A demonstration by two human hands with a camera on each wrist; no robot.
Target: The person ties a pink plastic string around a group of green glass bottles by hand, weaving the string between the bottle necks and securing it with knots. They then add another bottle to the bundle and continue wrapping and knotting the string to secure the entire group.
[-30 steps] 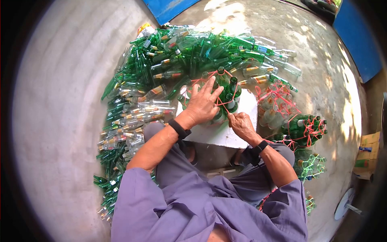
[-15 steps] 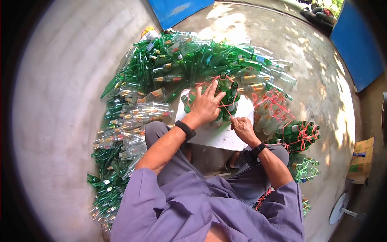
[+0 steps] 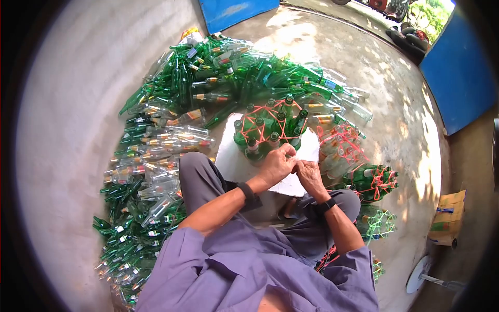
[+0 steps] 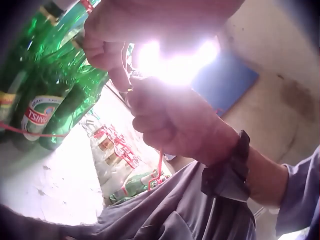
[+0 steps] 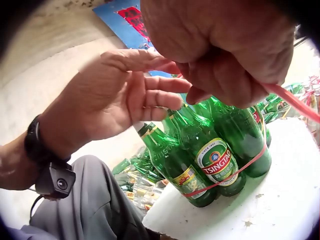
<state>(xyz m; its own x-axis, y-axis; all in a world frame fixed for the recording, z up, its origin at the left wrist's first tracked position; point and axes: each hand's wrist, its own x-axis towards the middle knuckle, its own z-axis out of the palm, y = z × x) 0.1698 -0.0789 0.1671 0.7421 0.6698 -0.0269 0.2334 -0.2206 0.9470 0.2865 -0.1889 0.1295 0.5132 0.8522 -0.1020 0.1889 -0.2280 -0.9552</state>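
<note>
A group of green bottles (image 3: 253,152) stands upright on a white block (image 3: 231,164), with red string laced around their necks. In the right wrist view another red band crosses the lower part of the labelled bottles (image 5: 216,159). My left hand (image 3: 277,166) and right hand (image 3: 310,177) meet at the near side of the group. The left hand (image 5: 117,95) pinches red string between thumb and forefinger. My right hand (image 5: 225,50) is curled around the red string (image 5: 295,102), which trails out to the right. In the left wrist view, glare partly hides the right hand's (image 4: 175,122) fingertips.
Loose green and clear bottles (image 3: 179,86) lie heaped beyond and left of the block. On the right stand string-tied bundles (image 3: 371,182). Farther right are a cardboard box (image 3: 448,218), a round white object on a pole (image 3: 418,274) and a blue panel (image 3: 457,78).
My left hand has come off the bottle tops and moved toward me, beside the right hand, where it now pinches string. The head view has shifted slightly.
</note>
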